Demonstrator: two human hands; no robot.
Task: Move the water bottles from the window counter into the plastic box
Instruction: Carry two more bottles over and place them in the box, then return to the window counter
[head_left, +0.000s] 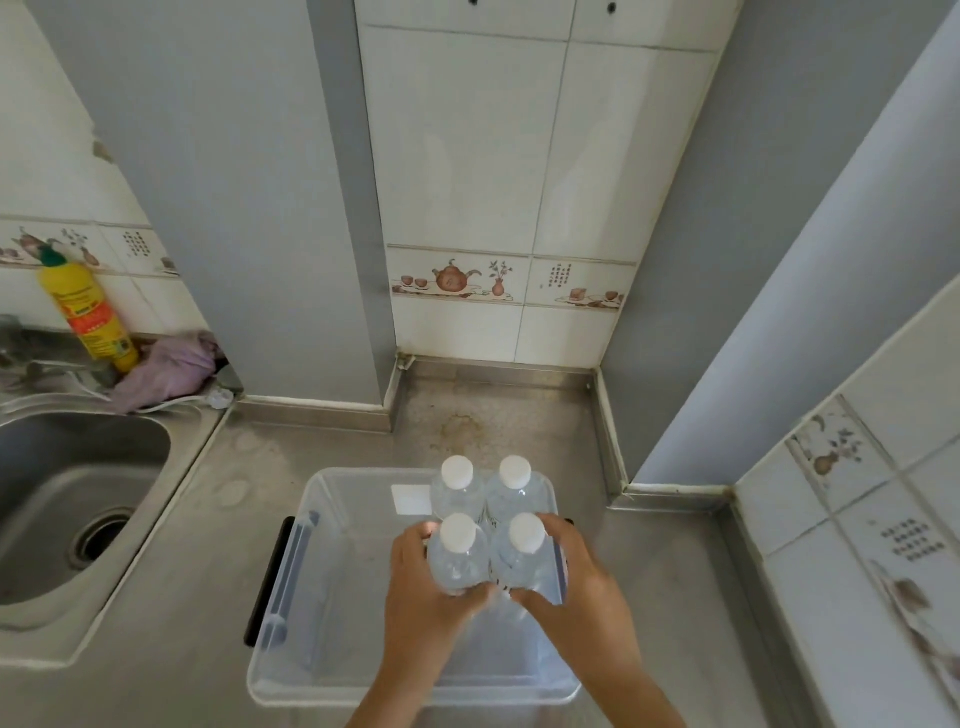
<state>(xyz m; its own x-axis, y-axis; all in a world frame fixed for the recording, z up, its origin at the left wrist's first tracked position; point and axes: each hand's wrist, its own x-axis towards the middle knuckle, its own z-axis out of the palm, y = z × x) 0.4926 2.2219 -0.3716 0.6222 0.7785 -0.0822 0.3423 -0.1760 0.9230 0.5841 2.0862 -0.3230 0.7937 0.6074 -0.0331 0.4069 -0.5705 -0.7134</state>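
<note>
Water bottles, four of them, clear with white caps, stand in a tight two-by-two cluster at the right side of the plastic box (291, 613). Far pair: far-left bottle (457, 486) and far-right bottle (515, 486), upright, touching each other, against the box's far wall. Near pair: near-left bottle (457, 553) and near-right bottle (525, 551), just in front of the far pair, both gripped. Left hand (423, 587) wraps the near-left bottle from its left side, fingers curled round the body, thumb at the front. Right hand (576, 582) wraps the near-right bottle from its right side, same grip, fingertips meeting near the left hand's between the two bottles. Cannot tell whether the near pair rests on the box floor or hangs just above it. Box is translucent, open-topped, black handle (267, 582) on its left end, white label on the far wall inside; left half of the box floor holds nothing visible. Box sits on a stainless steel bench (218, 483), stained patch beyond it near the tiled wall (498, 182). Sink (72, 499) sunk into the bench well to the left. Behind the sink a yellow bottle (88, 312) with a green cap leans at the wall, a purple cloth (166, 371) crumpled just beside it, white cord next to the cloth.
</note>
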